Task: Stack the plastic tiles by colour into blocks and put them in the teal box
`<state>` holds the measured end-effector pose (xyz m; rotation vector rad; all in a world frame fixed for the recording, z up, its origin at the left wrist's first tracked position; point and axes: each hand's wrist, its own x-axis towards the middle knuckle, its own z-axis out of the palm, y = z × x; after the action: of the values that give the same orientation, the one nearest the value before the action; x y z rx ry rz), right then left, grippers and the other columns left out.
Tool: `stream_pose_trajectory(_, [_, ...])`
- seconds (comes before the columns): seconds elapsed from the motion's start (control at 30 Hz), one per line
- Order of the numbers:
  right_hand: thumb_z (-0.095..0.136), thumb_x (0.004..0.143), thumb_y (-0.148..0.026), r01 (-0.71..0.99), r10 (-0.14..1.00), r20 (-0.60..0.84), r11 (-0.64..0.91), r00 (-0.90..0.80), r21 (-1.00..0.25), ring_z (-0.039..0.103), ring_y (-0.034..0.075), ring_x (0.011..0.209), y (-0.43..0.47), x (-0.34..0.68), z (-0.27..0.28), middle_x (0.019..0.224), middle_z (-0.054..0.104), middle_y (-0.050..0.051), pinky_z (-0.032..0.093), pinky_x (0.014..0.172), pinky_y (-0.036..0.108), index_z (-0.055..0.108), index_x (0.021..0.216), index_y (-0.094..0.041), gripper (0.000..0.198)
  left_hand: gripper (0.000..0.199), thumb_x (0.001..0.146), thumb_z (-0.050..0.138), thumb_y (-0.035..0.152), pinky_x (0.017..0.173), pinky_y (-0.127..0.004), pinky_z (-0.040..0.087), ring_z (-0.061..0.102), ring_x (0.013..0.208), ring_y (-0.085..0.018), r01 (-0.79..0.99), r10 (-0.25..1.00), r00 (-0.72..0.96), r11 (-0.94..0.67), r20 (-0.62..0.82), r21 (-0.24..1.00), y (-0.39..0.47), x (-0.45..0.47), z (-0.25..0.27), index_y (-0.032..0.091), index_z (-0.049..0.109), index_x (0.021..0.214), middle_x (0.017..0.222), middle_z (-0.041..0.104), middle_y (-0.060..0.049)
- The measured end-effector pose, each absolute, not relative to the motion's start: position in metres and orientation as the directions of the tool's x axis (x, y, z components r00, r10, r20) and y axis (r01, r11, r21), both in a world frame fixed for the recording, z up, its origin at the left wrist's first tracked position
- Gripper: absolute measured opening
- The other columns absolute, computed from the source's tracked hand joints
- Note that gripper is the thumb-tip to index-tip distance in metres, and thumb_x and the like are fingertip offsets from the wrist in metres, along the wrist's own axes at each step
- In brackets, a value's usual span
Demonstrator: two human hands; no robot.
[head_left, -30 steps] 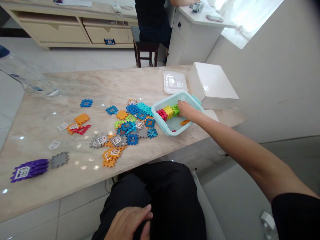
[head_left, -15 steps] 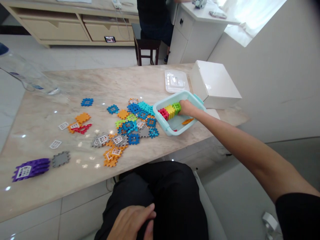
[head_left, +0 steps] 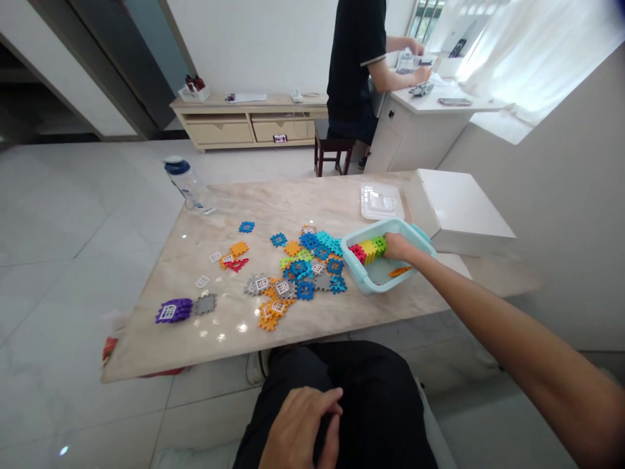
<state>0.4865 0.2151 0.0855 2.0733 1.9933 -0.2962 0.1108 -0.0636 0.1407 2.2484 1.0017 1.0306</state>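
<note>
My right hand (head_left: 396, 247) reaches into a pale turquoise plastic basin (head_left: 358, 273), its fingers closed at the green end of a row of toothed building tiles. Green tiles (head_left: 379, 245) are beside my fingers, then yellow tiles (head_left: 368, 251) and red tiles (head_left: 358, 253), all standing on edge. My fingertips are partly hidden. An orange piece (head_left: 400, 271) lies flat on the basin floor. My left hand (head_left: 303, 426) rests on my lap, holding nothing, with thumb and fingers loosely apart.
Left of the basin spread blue tiles (head_left: 305, 290), orange tiles (head_left: 268, 320) and white window pieces. Purple tiles (head_left: 174, 311) lie near the left end. A bottle (head_left: 193, 189), clear lid (head_left: 381, 200) and white box (head_left: 463, 208) stand farther back. Another person (head_left: 356, 71) sits at a desk.
The view has tilted up and shifted left, showing more of the room. My right hand stays at the green tiles in the basin, and my left hand stays on my lap.
</note>
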Motion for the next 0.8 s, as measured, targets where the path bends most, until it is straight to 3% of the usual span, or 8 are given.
stream_pose_trajectory(0.13, [0.08,0.082,-0.018,0.996,0.96,-0.27,-0.062,0.076,0.059,0.077,0.036,0.104,0.201,0.486,0.12,0.112,0.08,0.023,0.057,0.086,0.037,0.073,0.124,-0.009,0.043,0.037,0.1,0.056,0.006,0.077,-0.033,0.063,0.075,0.083,-0.02,0.471,0.807,0.433,-0.583,0.402,0.662,-0.074,0.11,0.15,0.021,0.064,0.133,0.096,0.077,-0.006])
stream_pose_trajectory(0.23, [0.072,0.093,-0.022,0.998,0.984,-0.162,-0.067,0.068,0.013,0.074,0.034,0.117,0.17,0.48,0.161,0.125,0.077,0.025,0.056,0.097,0.038,0.068,0.136,-0.008,0.045,0.028,0.104,0.055,0.01,0.083,-0.037,0.063,0.074,0.089,-0.022,0.543,0.844,0.391,-0.534,0.367,0.648,-0.085,0.108,0.154,0.021,0.067,0.127,0.1,0.077,-0.007])
stream_pose_trajectory(0.27, [0.065,0.099,-0.025,0.997,0.993,-0.096,-0.073,0.069,-0.037,0.073,0.033,0.121,0.152,0.474,0.172,0.131,0.076,0.024,0.055,0.101,0.038,0.064,0.142,-0.009,0.046,0.027,0.105,0.054,0.012,0.086,-0.039,0.063,0.074,0.093,-0.022,0.564,0.851,0.374,-0.523,0.367,0.639,-0.088,0.107,0.154,0.021,0.068,0.126,0.103,0.077,-0.008])
stream_pose_trajectory(0.37, [0.049,0.109,-0.032,0.931,0.965,0.209,-0.076,0.159,-0.358,0.072,0.029,0.125,0.072,0.44,0.185,0.139,0.074,0.019,0.057,0.104,0.038,0.059,0.151,-0.017,0.046,0.026,0.106,0.053,0.015,0.099,-0.047,0.061,0.073,0.111,-0.026,0.654,0.877,0.304,-0.476,0.372,0.588,-0.094,0.1,0.152,0.021,0.069,0.126,0.118,0.077,-0.01])
stream_pose_trajectory(0.43, [0.042,0.11,-0.035,0.891,0.935,0.292,-0.051,0.201,-0.45,0.07,0.03,0.129,0.01,0.404,0.172,0.142,0.073,0.017,0.057,0.107,0.041,0.062,0.15,-0.023,0.046,0.028,0.106,0.054,0.018,0.11,-0.052,0.056,0.069,0.126,-0.029,0.742,0.902,0.258,-0.415,0.347,0.527,-0.097,0.095,0.149,0.021,0.069,0.13,0.133,0.074,-0.012])
stream_pose_trajectory(0.63, [0.054,0.104,-0.039,0.939,0.995,0.007,-0.093,0.101,-0.33,0.069,0.036,0.131,-0.099,0.306,0.114,0.134,0.078,0.013,0.053,0.112,0.048,0.078,0.126,-0.032,0.034,0.044,0.107,0.058,0.035,0.121,-0.057,0.047,0.056,0.146,-0.036,0.864,0.922,0.322,-0.379,0.215,0.332,-0.107,0.087,0.146,0.019,0.064,0.147,0.159,0.06,-0.016])
stream_pose_trajectory(0.73, [0.057,0.101,-0.04,0.945,0.994,-0.001,-0.109,0.114,-0.309,0.067,0.035,0.133,-0.098,0.294,0.116,0.137,0.077,0.014,0.051,0.114,0.044,0.079,0.127,-0.027,0.036,0.05,0.107,0.056,0.039,0.125,-0.054,0.043,0.055,0.147,-0.036,0.87,0.915,0.374,-0.403,0.151,0.284,-0.096,0.09,0.155,0.014,0.064,0.149,0.159,0.06,-0.019])
stream_pose_trajectory(0.8, [0.056,0.101,-0.042,0.927,0.984,-0.077,-0.179,0.163,-0.331,0.07,0.035,0.129,-0.089,0.297,0.125,0.134,0.077,0.018,0.052,0.11,0.042,0.078,0.129,-0.019,0.042,0.051,0.106,0.056,0.044,0.123,-0.049,0.045,0.061,0.14,-0.035,0.884,0.923,0.383,-0.374,0.026,0.282,-0.079,0.093,0.163,0.014,0.069,0.144,0.149,0.068,-0.018])
